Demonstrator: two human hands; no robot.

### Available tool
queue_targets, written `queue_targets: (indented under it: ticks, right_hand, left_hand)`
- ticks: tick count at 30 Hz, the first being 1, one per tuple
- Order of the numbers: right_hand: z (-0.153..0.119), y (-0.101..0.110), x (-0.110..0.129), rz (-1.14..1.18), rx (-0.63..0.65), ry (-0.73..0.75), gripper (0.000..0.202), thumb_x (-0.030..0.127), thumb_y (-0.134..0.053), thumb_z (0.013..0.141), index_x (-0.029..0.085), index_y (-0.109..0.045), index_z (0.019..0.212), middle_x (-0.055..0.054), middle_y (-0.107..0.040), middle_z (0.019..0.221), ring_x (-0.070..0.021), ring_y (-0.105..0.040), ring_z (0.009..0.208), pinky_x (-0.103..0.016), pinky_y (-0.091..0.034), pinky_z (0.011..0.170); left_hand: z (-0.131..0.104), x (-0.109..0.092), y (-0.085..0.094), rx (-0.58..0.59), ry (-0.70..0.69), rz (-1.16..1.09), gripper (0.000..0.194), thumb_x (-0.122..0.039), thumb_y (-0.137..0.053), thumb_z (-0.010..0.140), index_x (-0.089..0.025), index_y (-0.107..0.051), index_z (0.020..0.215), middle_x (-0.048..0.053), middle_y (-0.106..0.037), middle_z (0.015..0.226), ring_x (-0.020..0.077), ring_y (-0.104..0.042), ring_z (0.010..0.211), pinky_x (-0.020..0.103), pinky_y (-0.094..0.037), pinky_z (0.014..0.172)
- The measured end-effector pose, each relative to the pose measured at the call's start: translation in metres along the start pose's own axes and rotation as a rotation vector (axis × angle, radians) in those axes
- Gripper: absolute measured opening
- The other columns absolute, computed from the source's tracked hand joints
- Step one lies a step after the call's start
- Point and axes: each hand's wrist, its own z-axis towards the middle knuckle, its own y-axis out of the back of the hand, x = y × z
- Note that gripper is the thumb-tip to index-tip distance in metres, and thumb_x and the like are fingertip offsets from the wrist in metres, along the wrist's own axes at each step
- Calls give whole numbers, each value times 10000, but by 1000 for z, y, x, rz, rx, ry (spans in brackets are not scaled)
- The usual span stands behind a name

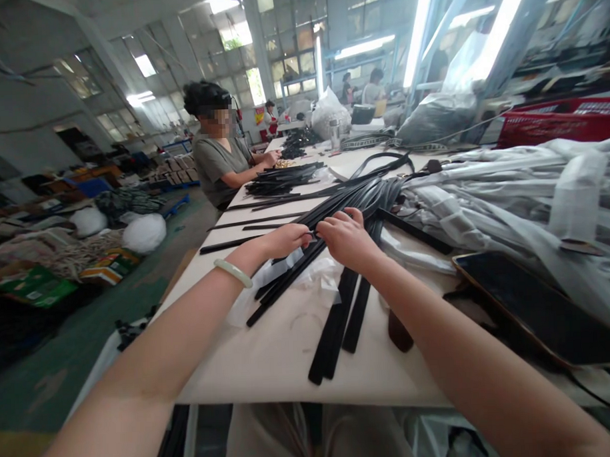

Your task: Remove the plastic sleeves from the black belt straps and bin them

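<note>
Workshop point(168, 33)'s pretty busy around us, and our pale counter point(270, 370) is loaded with black straps point(333, 334), some fanned toward our edge, plus a heap of white wrapping point(488, 189) on the right. We've got our left hand point(288, 240) and right hand point(346, 239) both pinched closed on a small shiny bit point(313, 236) over the straps, too tiny for us to tell what it is.
</note>
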Motion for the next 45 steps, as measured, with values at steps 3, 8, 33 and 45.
queue_targets:
  ticks: [3, 8, 33, 45]
  right_hand:
    - [-4, 2, -20, -49, 21, -100, 184, 291, -460, 933, 210, -590, 830, -40, -661, 863, -233, -491, 939, -473, -87, 1003]
    - [-1, 4, -18, -18, 29, -105, 174, 241, -455, 921, 214, -593, 820, -42, -659, 881, -231, -477, 950, -440, -137, 975]
    - [2, 8, -4, -41, 229, -65, 231, 283, -480, 951, 190, -618, 791, -47, -702, 854, -189, -638, 812, -313, -298, 764]
    - [0, 4, -7, -22, 330, 4, 221, 275, -484, 937, 199, -584, 755, -44, -700, 814, -205, -653, 800, -289, -324, 657]
  left_hand:
    - [-5, 8, 1, 17, 8, -30, 295, -311, -345, 885, -159, -575, 779, 23, -580, 748, 157, -527, 711, 246, -405, 670]
    - [-4, 12, -3, 14, 34, -46, 271, -272, -347, 878, -156, -569, 772, 21, -575, 746, 160, -523, 729, 251, -398, 687]
    - [-15, 11, 2, 68, 45, -54, 287, -297, -372, 888, -159, -596, 773, 33, -590, 753, 170, -527, 721, 255, -387, 671]
    - [-22, 11, -3, 80, 38, -113, 219, -216, -408, 851, -158, -582, 732, 31, -577, 745, 173, -511, 740, 267, -380, 710]
